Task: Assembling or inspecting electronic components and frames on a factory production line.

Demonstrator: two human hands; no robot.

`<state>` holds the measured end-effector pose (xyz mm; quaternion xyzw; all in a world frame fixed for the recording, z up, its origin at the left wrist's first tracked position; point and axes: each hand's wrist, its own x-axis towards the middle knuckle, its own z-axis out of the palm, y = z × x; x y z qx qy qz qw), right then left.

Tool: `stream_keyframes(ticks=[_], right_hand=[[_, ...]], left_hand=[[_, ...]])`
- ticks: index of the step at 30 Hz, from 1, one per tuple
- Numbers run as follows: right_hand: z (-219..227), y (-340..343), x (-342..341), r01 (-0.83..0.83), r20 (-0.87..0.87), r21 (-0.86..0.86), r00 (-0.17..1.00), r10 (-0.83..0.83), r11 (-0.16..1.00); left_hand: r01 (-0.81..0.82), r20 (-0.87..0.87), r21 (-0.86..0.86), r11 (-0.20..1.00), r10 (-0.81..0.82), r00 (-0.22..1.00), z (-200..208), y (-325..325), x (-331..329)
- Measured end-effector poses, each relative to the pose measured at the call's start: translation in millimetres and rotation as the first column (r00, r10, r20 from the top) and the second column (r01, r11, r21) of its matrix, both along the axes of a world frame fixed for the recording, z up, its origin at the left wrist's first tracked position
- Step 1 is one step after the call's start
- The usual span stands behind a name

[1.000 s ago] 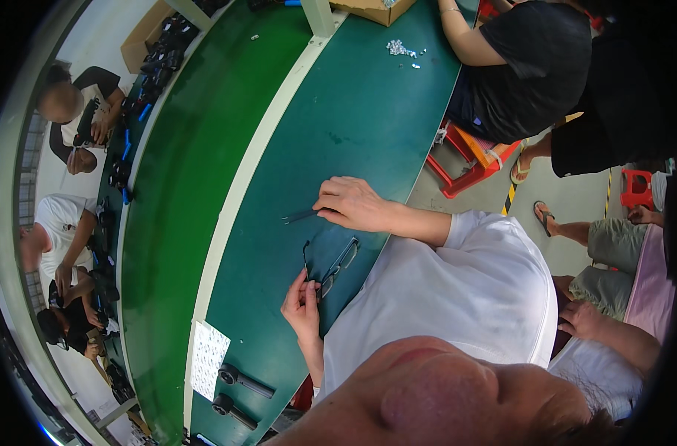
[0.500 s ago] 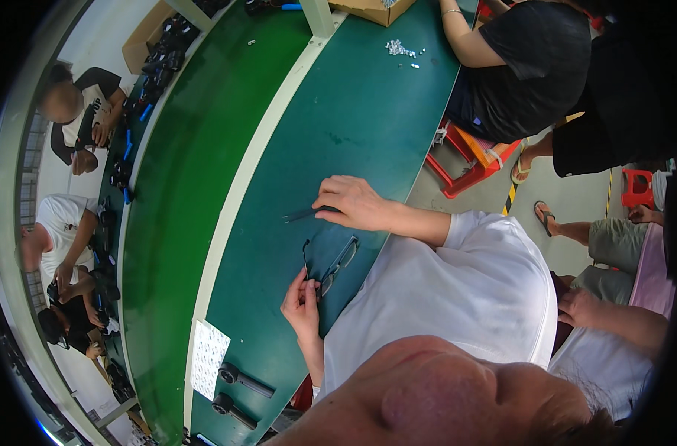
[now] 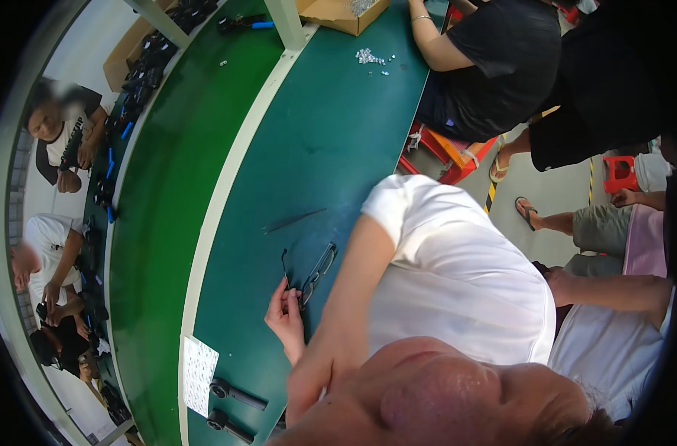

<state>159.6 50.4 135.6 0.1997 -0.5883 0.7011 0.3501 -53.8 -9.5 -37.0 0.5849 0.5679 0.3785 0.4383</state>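
Observation:
My left hand point(image 3: 285, 320) pinches a pair of dark-framed eyeglasses point(image 3: 306, 291) near one hinge, low over the green tabletop. One temple arm stands up beside my fingers, and the lenses lie toward my body. A slim pair of dark tweezers point(image 3: 294, 221) rests on the table beyond the glasses, with no hand on it. My right arm is bent back across my white shirt. My right hand point(image 3: 309, 383) is close to my left forearm and chin, its fingers hidden from view.
A white patterned sheet point(image 3: 199, 375) and two black handled parts point(image 3: 238, 394) lie at lower left. Small clear pieces point(image 3: 370, 56) and a cardboard box point(image 3: 346, 15) are at the far end. A green belt point(image 3: 182, 186) runs alongside; a person in black point(image 3: 502, 67) sits nearby.
My right hand has let go of the tweezers, leaving them on the table, and has drawn back toward my chin. My left hand still holds the eyeglasses. The whole view has shifted slightly.

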Motion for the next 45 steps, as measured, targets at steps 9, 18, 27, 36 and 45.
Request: stream_keyframes(ticks=[9, 18, 27, 36, 45], right_hand=[[6, 1, -8, 0.091, -0.042, 0.070, 0.995, -0.089, 0.993], [5, 2, -21, 0.188, -0.092, 0.137, 0.980, -0.176, 0.973], [12, -8, -21, 0.345, -0.174, 0.178, 0.933, -0.316, 0.921], [20, -10, -27, 0.425, -0.259, 0.239, 0.894, -0.365, 0.873], [26, 11, -17, 0.772, -0.450, 0.331, 0.635, -0.628, 0.543]], left_hand=[[-0.020, 0.009, 0.017, 1.000, 0.020, 1.000, 5, 0, 5], [0.051, -0.101, 0.096, 0.994, -0.041, 0.994, 12, 1, 5], [0.018, -0.047, 0.056, 0.998, -0.015, 0.999, 13, 2, 8], [-0.010, -0.038, 0.076, 0.997, 0.013, 0.999, 7, 3, 4], [-0.030, -0.002, 0.031, 0.999, 0.030, 1.000, -29, -4, -11]])
